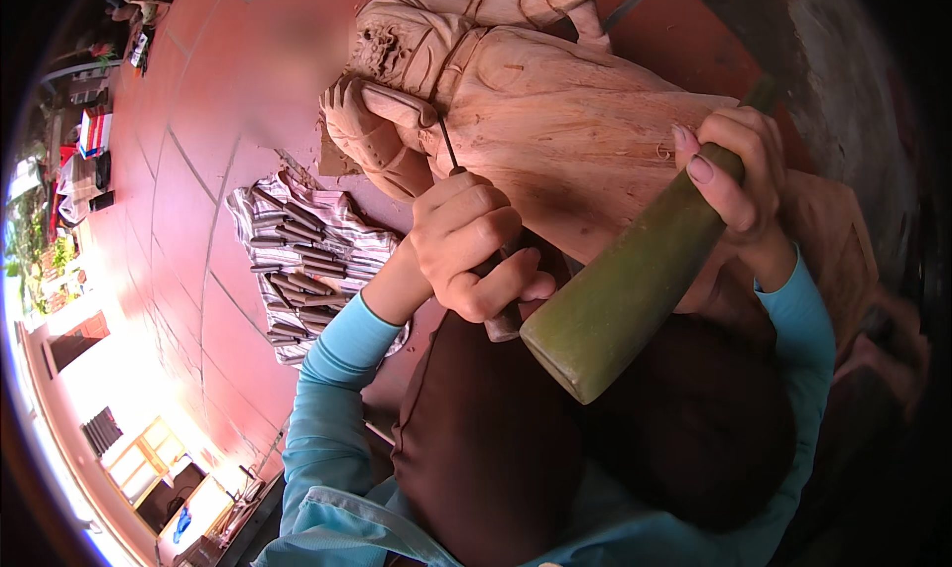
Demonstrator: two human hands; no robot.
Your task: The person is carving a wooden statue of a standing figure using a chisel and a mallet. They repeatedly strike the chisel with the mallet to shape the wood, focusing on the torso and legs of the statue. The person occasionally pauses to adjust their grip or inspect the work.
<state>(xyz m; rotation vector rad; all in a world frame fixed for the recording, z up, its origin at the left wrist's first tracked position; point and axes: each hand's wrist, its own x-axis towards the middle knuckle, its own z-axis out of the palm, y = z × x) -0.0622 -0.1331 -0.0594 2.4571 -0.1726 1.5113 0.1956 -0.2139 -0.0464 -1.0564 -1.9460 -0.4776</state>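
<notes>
A carved wooden statue (565,121) of a robed figure lies on its back across the far middle. My left hand (471,240) is wrapped around the dark handle of a carving chisel (504,323). Its thin blade points away from me and meets the statue near the carved forearm and sleeve. In my right hand (739,175) is a green, tapered mallet (625,284), gripped at its narrow part. The mallet's broad end hangs just right of the chisel's butt, with a small gap seeming to part them.
Left of my left forearm, several carving tools (302,270) lie in rows on a striped cloth (367,240) over red floor tiles (178,220). A wooden block (828,220) stands right of my right wrist. My dark-clad knees (486,438) are close below my hands.
</notes>
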